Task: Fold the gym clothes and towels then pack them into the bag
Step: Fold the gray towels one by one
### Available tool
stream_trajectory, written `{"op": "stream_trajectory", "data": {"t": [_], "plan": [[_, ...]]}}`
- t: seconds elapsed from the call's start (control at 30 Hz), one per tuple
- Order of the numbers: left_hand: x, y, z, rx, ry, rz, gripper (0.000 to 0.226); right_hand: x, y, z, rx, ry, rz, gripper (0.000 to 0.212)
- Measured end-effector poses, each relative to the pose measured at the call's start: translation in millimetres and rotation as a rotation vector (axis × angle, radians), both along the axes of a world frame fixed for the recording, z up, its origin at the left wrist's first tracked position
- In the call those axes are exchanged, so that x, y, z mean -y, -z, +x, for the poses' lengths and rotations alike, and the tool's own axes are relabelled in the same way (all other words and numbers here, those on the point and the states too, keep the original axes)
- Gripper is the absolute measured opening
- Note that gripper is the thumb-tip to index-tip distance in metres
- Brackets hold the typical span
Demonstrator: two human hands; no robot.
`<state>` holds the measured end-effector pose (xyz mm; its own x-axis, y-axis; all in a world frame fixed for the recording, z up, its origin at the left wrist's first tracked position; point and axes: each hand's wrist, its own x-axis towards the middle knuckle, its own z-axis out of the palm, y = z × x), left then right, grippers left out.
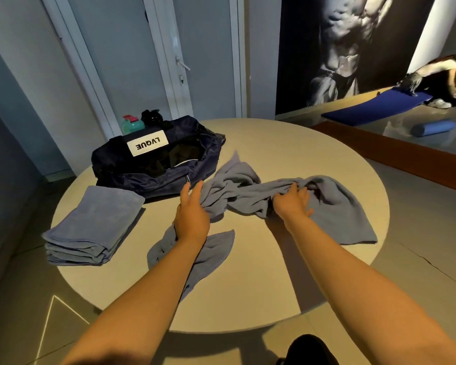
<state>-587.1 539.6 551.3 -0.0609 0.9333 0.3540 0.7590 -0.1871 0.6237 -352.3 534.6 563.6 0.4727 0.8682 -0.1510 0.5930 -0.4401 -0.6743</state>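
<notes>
on the table (274, 143), left hand (191, 216) lies straight-fingered on the crumpled towel (248, 197); right hand (292, 202) grips it

Dim, cool room; warmer light on the surface (248, 285), where the right forearm (353, 272) casts a soft shadow. Wide-angle distortion bends the door frames (79, 61) upper left.

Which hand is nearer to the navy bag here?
Left. The left hand reaches almost to the front edge of the navy bag; the right hand grips the crumpled towel farther right, away from the bag.
</notes>
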Motion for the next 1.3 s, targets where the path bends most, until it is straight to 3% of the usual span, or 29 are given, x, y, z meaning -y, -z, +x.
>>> {"op": "stream_trajectory", "data": {"t": [0.13, 0.2, 0.3, 0.37, 0.47, 0.53, 0.6, 0.63, 0.7, 0.73, 0.8, 0.9, 1.0, 1.1, 1.17, 1.23, 1.3], "plan": [[5.0, 4.9, 14.9, 0.027, 0.118, -0.13, 0.04, -7.2, 2.2, -4.2, 0.121, -0.071, 0.165, 0.048], [8.8, 6.9, 28.9, -0.077, 0.127, -0.162, 0.037, -5.3, 15.5, -12.0, 0.231, -0.178, 0.218, 0.038], [12.1, 11.0, 41.0, -0.23, 0.143, -0.191, 0.046, -11.2, 36.9, -17.2, 0.326, -0.468, 0.094, 0.043], [14.8, 10.2, 41.3, -0.169, 0.128, -0.223, 0.042, -19.6, 44.0, -10.3, 0.379, -0.543, -0.003, 0.054], [18.7, 12.6, 35.6, -0.094, 0.103, -0.165, 0.02, -31.2, 39.4, 11.2, 0.431, -0.287, -0.121, 0.064], [22.8, 19.2, 30.8, -0.11, 0.097, -0.104, 0.032, -32.0, 32.5, 17.3, 0.315, -0.061, -0.131, 0.066], [23.8, 26.8, 29.6, -0.008, 0.142, -0.036, 0.03, -26.7, 33.7, 11.8, 0.206, 0.029, 0.061, 0.058], [23.6, 27.7, 30.6, 0.059, 0.165, -0.011, 0.025, -22.2, 39.4, 7.5, 0.237, 0.013, 0.259, 0.046], [20.9, 24.4, 35.9, 0.148, 0.183, 0.016, 0.016, -14.8, 48.8, -1.0, 0.317, -0.163, 0.548, 0.027], [19.2, 21.5, 39.9, 0.179, 0.186, 0.015, 0.014, -13.5, 50.9, -3.8, 0.316, -0.319, 0.563, 0.026], [15.5, 15.5, 49.3, 0.281, 0.157, -0.017, 0.017, -15.2, 49.4, -8.3, 0.314, -0.62, 0.384, 0.024], [11.5, 9.4, 61.6, 0.348, 0.111, 0.011, 0.029, -28.6, 43.1, -0.2, 0.391, -0.664, 0.163, 0.037], [2.2, 16.3, 61.2, 0.273, 0.163, 0.092, 0.034, -52.3, 41.0, 27.7, 0.463, -0.495, 0.04, 0.049], [-5.4, 22.5, 63.1, -0.033, 0.259, -0.006, 0.031, -76.2, 34.7, 44.6, 0.358, -0.266, -0.033, 0.054], [-11.3, 27.3, 69.0, -0.167, 0.276, -0.043, 0.038, -78.1, 32.1, 35.6, 0.321, -0.231, 0.156, 0.047], [-16.3, 30.4, 73.1, -0.186, 0.216, -0.037, 0.037, -66.9, 33.1, 19.9, 0.316, -0.207, 0.395, 0.034], [-21.8, 31.6, 73.4, -0.194, 0.129, 0.002, 0.035, -57.8, 40.5, 14.1, 0.439, -0.262, 0.379, 0.033]]}}
